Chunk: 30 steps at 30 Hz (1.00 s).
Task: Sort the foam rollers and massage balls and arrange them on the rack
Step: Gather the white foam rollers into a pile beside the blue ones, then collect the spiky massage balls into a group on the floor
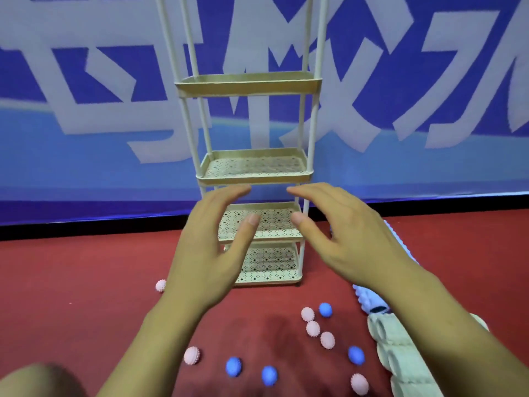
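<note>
Left hand (211, 253) and right hand (343, 239) both open, empty, raised before rack (252, 174). Balls (312, 328) on floor below rack; rollers (400, 356) right. Balls likely light, nubby, grippy: pinch anywhere.

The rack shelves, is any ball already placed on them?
No, the visible shelves of the rack are bare and the balls lie on the red floor.
</note>
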### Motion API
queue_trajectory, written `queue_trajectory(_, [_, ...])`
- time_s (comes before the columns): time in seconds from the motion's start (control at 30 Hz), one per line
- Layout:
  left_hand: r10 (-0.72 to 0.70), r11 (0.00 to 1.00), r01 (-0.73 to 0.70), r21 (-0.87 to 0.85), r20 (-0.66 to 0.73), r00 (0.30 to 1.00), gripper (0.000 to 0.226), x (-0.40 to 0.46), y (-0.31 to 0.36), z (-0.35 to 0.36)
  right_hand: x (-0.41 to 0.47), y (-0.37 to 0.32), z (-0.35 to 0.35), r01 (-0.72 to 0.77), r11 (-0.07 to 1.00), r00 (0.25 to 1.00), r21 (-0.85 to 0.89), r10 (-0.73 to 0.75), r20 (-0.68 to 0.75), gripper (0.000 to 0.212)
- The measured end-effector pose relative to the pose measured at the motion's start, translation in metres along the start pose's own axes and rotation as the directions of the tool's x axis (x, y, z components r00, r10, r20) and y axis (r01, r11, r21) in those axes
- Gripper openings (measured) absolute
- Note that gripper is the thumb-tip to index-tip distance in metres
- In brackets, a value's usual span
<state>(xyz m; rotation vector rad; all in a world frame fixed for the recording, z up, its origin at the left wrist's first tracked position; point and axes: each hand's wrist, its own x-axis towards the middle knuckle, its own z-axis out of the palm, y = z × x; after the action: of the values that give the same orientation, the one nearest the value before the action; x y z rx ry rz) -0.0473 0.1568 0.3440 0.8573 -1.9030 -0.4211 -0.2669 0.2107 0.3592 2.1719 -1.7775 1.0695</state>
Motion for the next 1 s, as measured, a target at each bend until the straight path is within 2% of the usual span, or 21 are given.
queue_trajectory(0.17, [-0.139,0.984,0.132,-0.123,-0.050,0.989,0.035,-0.030,-0.031,-0.022,-0.008,-0.030,0.042,-0.111,0.978,0.994,0.179,0.104,0.043,0.046])
queue_trajectory(0.37, [-0.247,0.960,0.239,-0.145,-0.041,0.968,0.034,-0.060,-0.069,-0.031,-0.019,-0.050,0.091,-0.184,0.948,0.981,0.262,0.158,0.117,0.044])
queue_trajectory(0.57, [-0.388,0.906,0.377,-0.192,-0.020,0.922,0.031,-0.081,-0.126,-0.008,-0.028,-0.044,0.158,-0.270,0.913,0.955,0.305,0.215,0.204,0.038])
queue_trajectory(0.77, [-0.537,0.819,0.536,-0.204,0.054,0.842,0.029,-0.105,-0.186,0.033,-0.043,-0.007,0.231,-0.391,0.883,0.882,0.260,0.278,0.381,0.044])
queue_trajectory(0.9, [-0.649,0.724,0.655,-0.215,0.107,0.753,0.027,-0.121,-0.228,0.068,-0.059,0.017,0.278,-0.475,0.858,0.799,0.196,0.328,0.504,0.050])
queue_trajectory(1.0, [-0.728,0.636,0.741,-0.216,0.153,0.669,0.026,-0.140,-0.260,0.093,-0.073,0.032,0.310,-0.522,0.841,0.727,0.140,0.353,0.589,0.045])
